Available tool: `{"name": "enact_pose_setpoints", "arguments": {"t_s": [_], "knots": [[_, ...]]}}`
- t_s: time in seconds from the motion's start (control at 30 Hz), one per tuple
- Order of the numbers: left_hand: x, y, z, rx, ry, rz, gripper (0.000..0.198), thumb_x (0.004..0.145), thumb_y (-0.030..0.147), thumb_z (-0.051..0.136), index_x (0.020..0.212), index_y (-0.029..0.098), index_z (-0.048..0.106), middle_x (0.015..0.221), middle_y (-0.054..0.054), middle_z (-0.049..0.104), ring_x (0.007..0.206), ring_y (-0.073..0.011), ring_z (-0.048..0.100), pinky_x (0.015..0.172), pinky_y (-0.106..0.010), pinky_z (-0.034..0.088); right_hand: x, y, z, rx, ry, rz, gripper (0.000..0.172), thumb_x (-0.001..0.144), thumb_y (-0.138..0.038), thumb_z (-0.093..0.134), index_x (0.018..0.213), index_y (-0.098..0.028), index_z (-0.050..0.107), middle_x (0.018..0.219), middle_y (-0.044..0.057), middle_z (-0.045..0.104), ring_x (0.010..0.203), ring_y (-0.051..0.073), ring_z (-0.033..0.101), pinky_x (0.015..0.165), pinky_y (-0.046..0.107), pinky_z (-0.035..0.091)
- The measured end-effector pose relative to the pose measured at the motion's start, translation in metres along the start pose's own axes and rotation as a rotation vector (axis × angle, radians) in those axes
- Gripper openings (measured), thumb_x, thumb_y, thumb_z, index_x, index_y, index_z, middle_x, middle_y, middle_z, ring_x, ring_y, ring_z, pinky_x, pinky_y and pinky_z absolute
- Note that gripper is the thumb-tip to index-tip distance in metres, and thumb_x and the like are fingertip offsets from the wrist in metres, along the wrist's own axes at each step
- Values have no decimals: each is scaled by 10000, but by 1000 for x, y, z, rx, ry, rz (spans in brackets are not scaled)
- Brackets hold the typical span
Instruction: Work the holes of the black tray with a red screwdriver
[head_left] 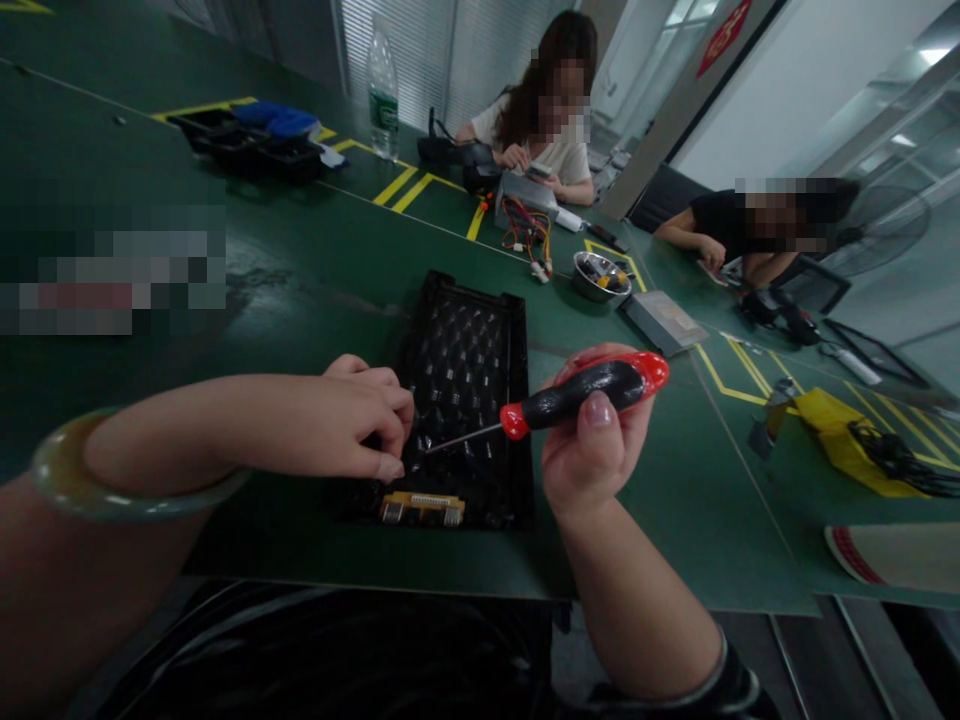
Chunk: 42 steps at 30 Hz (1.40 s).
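Two hands work over a black plastic panel (469, 345), which lies on the green tabletop (315, 250) directly before the person, its long axis running away from the body, evidently so that both hands can reach it. The right hand (596, 440) grasps a red-and-black screwdriver (585, 393) by the handle, thumb along the near side; the tool slants down to the left, an attitude that directs its thin shaft at the panel's lower part. Whether the tip touches the surface cannot be told. The left hand (364, 415) bends over the panel's left side with fingers curled, probably to steady it or a small part; whether anything is pinched beneath the fingertips is hidden. A small circuit board (421, 498) sits across the panel's near end, its metal connectors facing the person, presumably to match that edge. Farther off, a metal bowl (595, 292) of small parts stands beyond the right hand, apparently to keep them together, near a grey metal box (664, 322) lying flat.
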<state>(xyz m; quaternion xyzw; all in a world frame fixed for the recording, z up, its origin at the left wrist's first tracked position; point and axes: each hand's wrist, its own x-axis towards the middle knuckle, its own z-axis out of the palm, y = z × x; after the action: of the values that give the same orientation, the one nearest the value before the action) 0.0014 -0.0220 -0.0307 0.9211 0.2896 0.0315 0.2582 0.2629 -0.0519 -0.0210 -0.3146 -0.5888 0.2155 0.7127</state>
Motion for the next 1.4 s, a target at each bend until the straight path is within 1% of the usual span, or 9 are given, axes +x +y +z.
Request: {"name": "enact_pose_setpoints", "arguments": {"t_s": [0.2,0.4,0.53,0.73,0.87,0.97,1.13,1.27,1.4], "knots": [[-2,-5,-1,44,97,14,199,994,389,696,847,299,798,997,-8,787,1013,-235,648,952,-400,316,-5,2,-3,-16,-107,12,273,958,-492,602,1132,-283,624,1035,41,595,838,177,589,703,365,517],[9,-1,-11,32,125,-168,275,1003,479,631,890,291,797,960,-14,799,989,-260,658,894,-395,320,-14,-7,5,-4,-333,-48,269,928,-362,681,1175,-266,637,1036,26,645,860,166,626,783,371,562],[11,2,-12,25,110,-187,285,997,487,636,875,275,782,924,-12,786,967,-256,661,897,-394,314,-16,-11,8,-39,-374,-56,258,926,-358,687,1157,-260,628,1023,21,666,873,167,627,788,362,572],[-2,2,-20,-75,37,-16,202,1028,456,635,1059,365,813,1103,38,804,1080,-217,678,1005,-335,344,-14,-4,2,43,-238,11,269,951,-393,656,1187,-265,649,1047,32,636,859,165,612,749,353,538],[-8,5,-24,-110,-67,-70,303,908,510,790,1190,402,807,1214,25,787,1196,-249,644,1053,-311,391,-10,1,1,84,-95,61,246,950,-418,660,1155,-284,673,1051,22,631,838,153,581,705,318,485],[-7,6,-21,-114,-112,-147,338,839,468,847,1167,392,817,1170,25,792,1196,-266,624,1036,-318,421,-7,2,2,131,-31,58,215,941,-397,689,1129,-294,709,1018,14,627,848,148,571,700,298,465],[-3,2,-16,-123,-107,-141,155,917,425,773,1054,382,831,1047,43,811,1123,-233,649,974,-289,435,-5,2,2,127,-3,68,218,937,-408,698,1131,-311,726,998,12,617,816,144,565,683,298,453],[-3,-6,-14,-115,-81,-108,161,991,433,706,1107,414,816,1043,72,821,1080,-194,667,986,-268,415,-4,3,1,110,15,50,227,923,-416,711,1119,-303,728,1006,16,618,825,148,568,703,305,453],[-4,-12,-12,-121,-61,-122,154,997,456,707,1085,384,812,1024,73,820,1078,-190,663,917,-247,423,-1,4,1,118,68,22,234,901,-429,722,1086,-286,733,992,17,618,809,145,565,697,304,446]]}}
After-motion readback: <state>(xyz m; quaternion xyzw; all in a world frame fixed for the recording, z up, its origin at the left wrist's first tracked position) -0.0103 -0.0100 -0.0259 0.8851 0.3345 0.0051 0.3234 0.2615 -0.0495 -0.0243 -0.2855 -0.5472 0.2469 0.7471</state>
